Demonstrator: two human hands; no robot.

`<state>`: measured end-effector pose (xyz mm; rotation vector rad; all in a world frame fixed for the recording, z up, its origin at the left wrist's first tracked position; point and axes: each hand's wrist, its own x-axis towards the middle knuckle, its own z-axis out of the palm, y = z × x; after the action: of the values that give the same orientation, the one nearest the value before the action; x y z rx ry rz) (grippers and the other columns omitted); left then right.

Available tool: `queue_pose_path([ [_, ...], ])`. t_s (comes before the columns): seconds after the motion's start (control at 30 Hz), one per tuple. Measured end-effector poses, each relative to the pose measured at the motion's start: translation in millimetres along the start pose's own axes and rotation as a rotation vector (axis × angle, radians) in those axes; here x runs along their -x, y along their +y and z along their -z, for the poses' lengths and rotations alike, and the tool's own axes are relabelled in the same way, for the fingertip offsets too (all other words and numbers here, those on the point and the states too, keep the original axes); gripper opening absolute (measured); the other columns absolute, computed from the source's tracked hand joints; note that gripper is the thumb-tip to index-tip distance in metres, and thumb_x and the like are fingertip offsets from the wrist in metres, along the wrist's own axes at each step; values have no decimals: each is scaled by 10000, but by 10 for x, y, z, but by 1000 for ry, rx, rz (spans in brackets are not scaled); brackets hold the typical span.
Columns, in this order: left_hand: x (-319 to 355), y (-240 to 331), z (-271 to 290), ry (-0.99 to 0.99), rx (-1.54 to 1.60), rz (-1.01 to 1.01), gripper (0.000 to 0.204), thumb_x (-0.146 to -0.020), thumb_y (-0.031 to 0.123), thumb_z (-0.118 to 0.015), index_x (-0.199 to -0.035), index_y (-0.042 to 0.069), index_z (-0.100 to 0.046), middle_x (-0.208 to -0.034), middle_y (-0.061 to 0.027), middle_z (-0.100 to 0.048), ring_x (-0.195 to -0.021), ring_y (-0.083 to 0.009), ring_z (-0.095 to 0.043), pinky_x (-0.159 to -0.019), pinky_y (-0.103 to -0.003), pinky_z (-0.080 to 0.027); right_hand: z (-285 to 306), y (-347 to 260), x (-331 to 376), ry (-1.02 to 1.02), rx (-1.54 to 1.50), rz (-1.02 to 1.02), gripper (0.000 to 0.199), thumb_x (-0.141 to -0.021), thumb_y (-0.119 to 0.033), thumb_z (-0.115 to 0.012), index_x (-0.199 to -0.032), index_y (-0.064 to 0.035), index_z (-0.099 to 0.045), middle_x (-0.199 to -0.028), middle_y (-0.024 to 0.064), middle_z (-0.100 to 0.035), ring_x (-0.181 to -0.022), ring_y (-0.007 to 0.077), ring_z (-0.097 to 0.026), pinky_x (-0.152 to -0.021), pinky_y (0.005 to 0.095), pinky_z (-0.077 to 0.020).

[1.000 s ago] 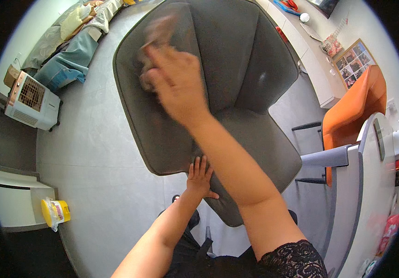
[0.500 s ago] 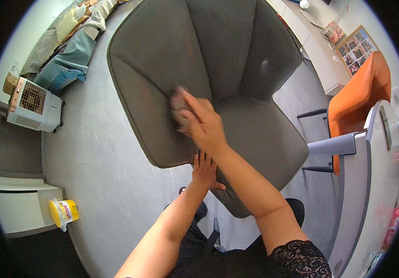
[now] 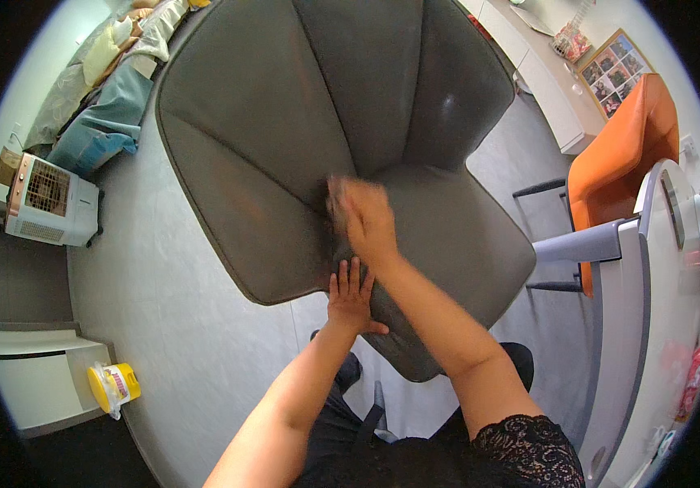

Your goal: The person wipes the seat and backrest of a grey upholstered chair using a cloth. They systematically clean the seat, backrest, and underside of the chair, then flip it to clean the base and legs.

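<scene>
A dark grey padded chair (image 3: pixel 439 236) with a creased, winged backrest fills the middle of the view. My left hand (image 3: pixel 351 301) lies against the near left side of its seat, fingers spread and touching the upholstery. Crossing above it, my right hand (image 3: pixel 370 221) is closed at the fold where the backrest's left wing meets the seat. Motion blur smears its fingers and a small brownish-grey thing in them, whose kind I cannot make out. Faint reddish-brown smudges show on the left wing.
An orange chair (image 3: pixel 622 154) and a white table (image 3: pixel 622 350) stand to the right. At left are a white air cooler (image 3: pixel 53 199), a yellow bucket (image 3: pixel 112 386) and a covered pile (image 3: pixel 106 118) of fabric. A white cabinet (image 3: pixel 545 85) runs along the far right.
My right hand has moved right and slightly down, from the left wing to the fold by the seat. The left hand stays pressed on the chair. The chair's backrest has shifted left in view.
</scene>
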<state>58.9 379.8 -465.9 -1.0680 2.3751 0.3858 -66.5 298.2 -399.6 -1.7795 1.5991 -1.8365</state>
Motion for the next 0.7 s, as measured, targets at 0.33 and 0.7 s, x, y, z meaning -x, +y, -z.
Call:
queue_pose_path([
  [0.33, -108, -25, -253, 88, -3, -3, 1375, -506, 836, -681, -1555, 157, -108, -1608, -189, 52, -1466, -421, 85, -1155, -538, 48, -550, 319, -756, 196, 321, 40, 440, -875, -64, -584, -1308, -131, -547, -1272, 157, -509, -1119, 374, -469, -976, 458, -387],
  [0.7, -58, -29, -66, 55, 34, 22, 1379, -500, 826, -692, -1556, 158, -108, -1605, -198, 59, -1465, -420, 93, -1154, -544, 42, -162, 323, -714, 45, 202, -69, 432, -897, -60, -561, -1327, -98, -546, -1212, 198, -517, -1067, 383, -499, -953, 451, -420],
])
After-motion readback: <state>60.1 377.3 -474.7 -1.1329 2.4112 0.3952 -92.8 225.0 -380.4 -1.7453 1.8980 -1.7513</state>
